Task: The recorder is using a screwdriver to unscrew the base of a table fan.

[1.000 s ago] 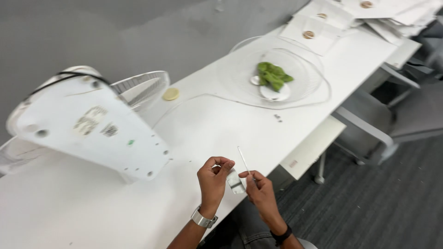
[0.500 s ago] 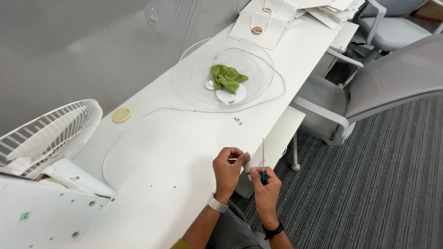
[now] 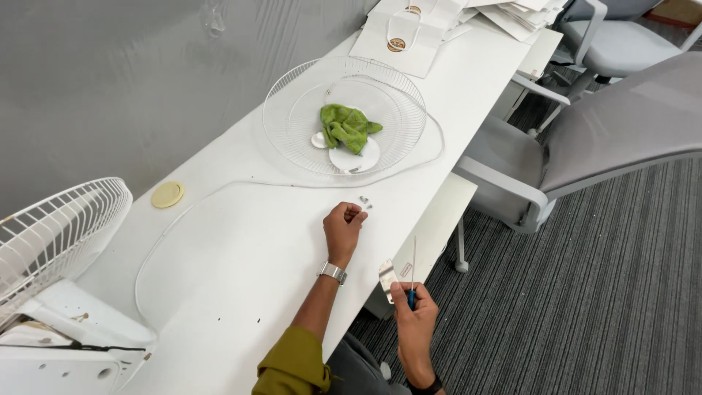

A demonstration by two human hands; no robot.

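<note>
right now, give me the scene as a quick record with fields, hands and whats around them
left hand: closed, resting on the white table beside two small metal parts
right hand: off the table edge, gripping a blue-handled screwdriver upright, with a small metal plate
ahead: round wire fan guard lying flat, green cloth inside it
left side: yellow disc; white fan lying down
far end: paper bags
right: grey chair
</note>
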